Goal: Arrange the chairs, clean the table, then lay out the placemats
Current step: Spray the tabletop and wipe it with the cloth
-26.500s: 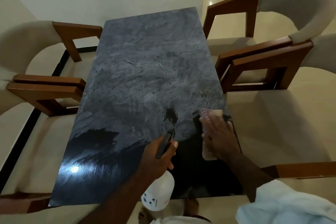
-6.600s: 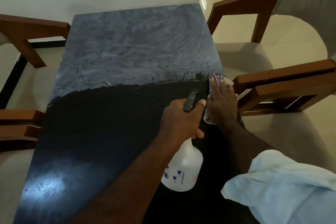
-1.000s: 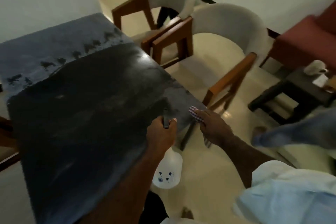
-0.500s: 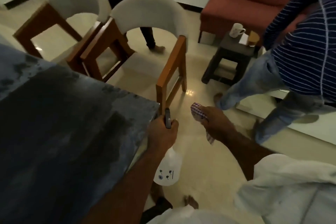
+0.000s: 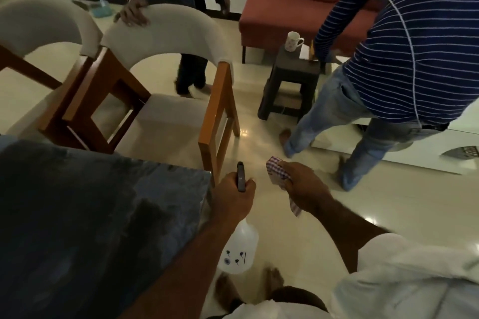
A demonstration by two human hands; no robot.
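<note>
left hand [image 5: 234, 198] curled round spray bottle [image 5: 239, 251], right hand [image 5: 302, 189] bunching checked cloth [image 5: 277, 172], both off the table [image 5: 90, 202]; best park them before fetching placemats.

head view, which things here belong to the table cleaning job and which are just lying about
Job: table, chairs, spray bottle in the left hand, checked cloth in the right hand.
Lying about: mug, stool, red sofa.

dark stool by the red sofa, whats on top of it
A white mug stands on the stool, beside something pale and flat. The striped sleeve hides the top's right edge.
</note>
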